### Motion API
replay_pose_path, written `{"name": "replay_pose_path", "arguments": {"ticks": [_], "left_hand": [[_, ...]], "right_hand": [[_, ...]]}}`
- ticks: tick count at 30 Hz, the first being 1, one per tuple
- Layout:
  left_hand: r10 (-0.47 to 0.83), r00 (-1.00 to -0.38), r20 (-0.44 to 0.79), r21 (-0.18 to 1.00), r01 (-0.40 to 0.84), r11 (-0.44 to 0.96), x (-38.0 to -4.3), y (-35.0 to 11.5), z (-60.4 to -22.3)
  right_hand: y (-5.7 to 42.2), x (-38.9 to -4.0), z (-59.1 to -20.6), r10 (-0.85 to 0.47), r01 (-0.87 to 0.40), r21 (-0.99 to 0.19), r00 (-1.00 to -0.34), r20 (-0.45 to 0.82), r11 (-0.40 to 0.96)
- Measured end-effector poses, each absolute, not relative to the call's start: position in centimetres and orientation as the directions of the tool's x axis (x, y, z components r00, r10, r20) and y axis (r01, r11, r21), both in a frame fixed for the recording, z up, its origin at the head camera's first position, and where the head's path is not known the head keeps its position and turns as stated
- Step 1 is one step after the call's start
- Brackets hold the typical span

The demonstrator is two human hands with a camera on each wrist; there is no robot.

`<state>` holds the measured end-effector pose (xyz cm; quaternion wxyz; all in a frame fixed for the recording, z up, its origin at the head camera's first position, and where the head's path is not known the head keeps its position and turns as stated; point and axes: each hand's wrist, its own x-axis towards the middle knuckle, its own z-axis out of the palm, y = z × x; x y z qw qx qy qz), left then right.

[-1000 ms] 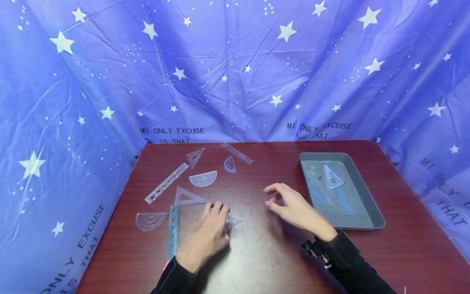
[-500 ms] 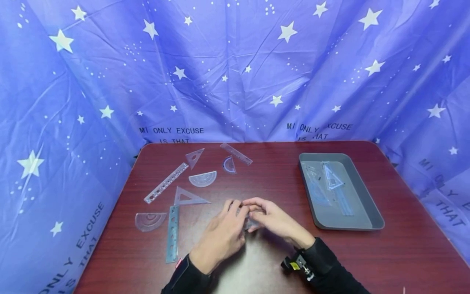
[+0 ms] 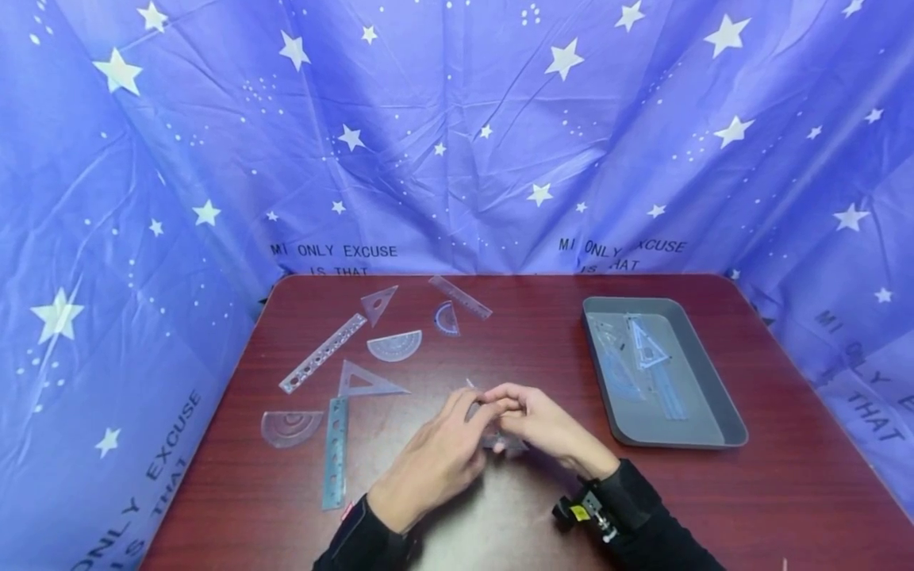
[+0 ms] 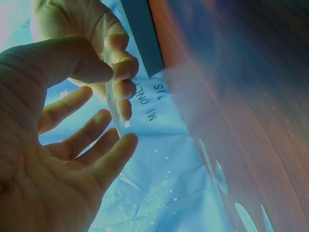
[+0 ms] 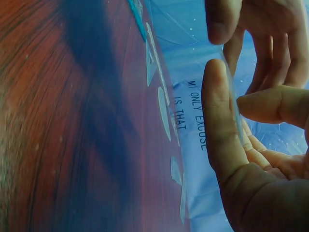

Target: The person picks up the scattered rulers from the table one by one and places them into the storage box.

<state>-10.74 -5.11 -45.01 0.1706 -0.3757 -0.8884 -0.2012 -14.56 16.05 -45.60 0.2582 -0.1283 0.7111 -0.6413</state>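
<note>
Clear piece: thin, see-through plastic, held about level over the bench, clear of its surface, short of the middle and toward the near edge; the hands hide most of its outline.
Right hand: fingers closed in a pinch on the clear piece, one digit on each face.
Left hand: thumb and a finger on opposite faces of the clear piece, holding its left part; the other fingers loosely bent and spread.
Large square: flat on the bench, just beyond the left hand.
Teal ruler: running from the large square's corner toward the near edge; touching or nearly so.
Large protractor: left of the teal ruler, toward the left edge.
Clear ruler: slanted, along the left edge.
Small square: near the far left corner, at the clear ruler's far end.
Wide protractor: between the clear ruler and the small protractor.
Far ruler: slanted near the far edge, just beyond the small protractor.
Tray: grey, toward the right edge, well apart from the scattered pieces; a square, a blue ruler and other clear plastic inside.
Curtain: blue with white stars, behind the far edge.
</note>
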Motion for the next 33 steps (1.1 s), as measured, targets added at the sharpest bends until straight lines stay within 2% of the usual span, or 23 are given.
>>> {"name": "replay_pose_path", "arguments": {"ticks": [4,7,13,18,21,25,33], "left_hand": [[0.587,-0.648,0.484,0.223,0.741,0.634,-10.9,-5.3,-44.9],[0.577,-0.666,0.473,0.212,0.721,0.659,-11.0,-5.6,-44.7],[0.525,-0.720,0.454,0.214,0.660,0.720,-11.1,-6.6,-44.8],[0.461,-0.768,0.444,0.238,0.597,0.766,-11.0,-7.3,-45.3],[0.411,-0.812,0.415,0.264,0.539,0.800,-10.9,-7.7,-45.6],[0.344,-0.865,0.365,0.299,0.459,0.837,-10.6,-8.4,-46.1],[0.140,-0.941,0.307,0.369,0.253,0.894,-10.4,-9.7,-46.8]], "right_hand": [[16.8,-14.8,-45.5,-0.538,0.158,-0.979,-0.819,-0.201,0.125],[17.6,-15.1,-45.0,-0.525,0.163,-0.977,-0.825,-0.210,0.135],[20.4,-16.2,-43.0,-0.425,0.128,-0.968,-0.881,-0.211,0.216],[23.6,-17.7,-40.4,-0.316,0.060,-0.950,-0.935,-0.161,0.307],[25.9,-19.0,-39.4,-0.243,0.020,-0.921,-0.962,-0.124,0.390],[29.0,-20.9,-39.1,-0.149,0.029,-0.876,-0.982,-0.115,0.482],[33.4,-24.7,-39.9,-0.074,0.089,-0.810,-0.984,-0.161,0.579]]}}
